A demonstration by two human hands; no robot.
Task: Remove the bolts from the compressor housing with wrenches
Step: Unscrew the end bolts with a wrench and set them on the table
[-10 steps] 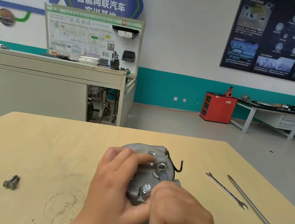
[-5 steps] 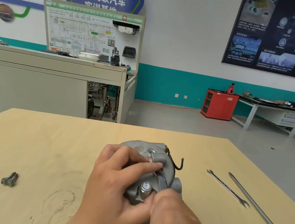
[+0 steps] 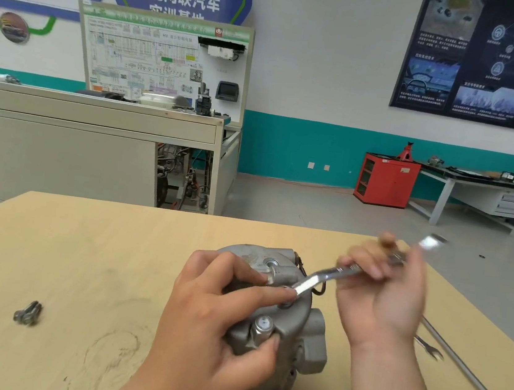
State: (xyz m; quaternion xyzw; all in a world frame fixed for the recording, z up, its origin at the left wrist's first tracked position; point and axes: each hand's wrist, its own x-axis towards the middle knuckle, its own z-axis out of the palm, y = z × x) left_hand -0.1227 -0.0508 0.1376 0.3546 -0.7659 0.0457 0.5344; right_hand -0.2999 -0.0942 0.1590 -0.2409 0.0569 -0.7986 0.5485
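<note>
The compressor housing (image 3: 293, 325) stands on the pale wooden surface (image 3: 114, 242) near its front edge, right under the person's two hands. The left hand (image 3: 217, 319) grasps it from the left: the fingers curl over the top face and the thumb presses on the near side just below a silver-capped stub. The right hand (image 3: 382, 294) is raised to the right of the housing, palm turned toward the camera, fingers curled round the shaft of a wrench (image 3: 326, 276). The wrench slants from the housing's top face, just beside the left fingertips, up and to the right past the right hand; it is motion-blurred, and I cannot tell whether its lower end is seated on a bolt head. The housing is grey cast metal, rounded, with a round port on top, a blocky lug on its right side and a thin black wire loop at its right edge. To the left, well apart, lie two loose bolts (image 3: 28, 313), touching each other. To the right lie a second wrench (image 3: 429, 349), partly hidden by the right wrist, and a long screwdriver (image 3: 466, 377) with a red and black handle.
</note>
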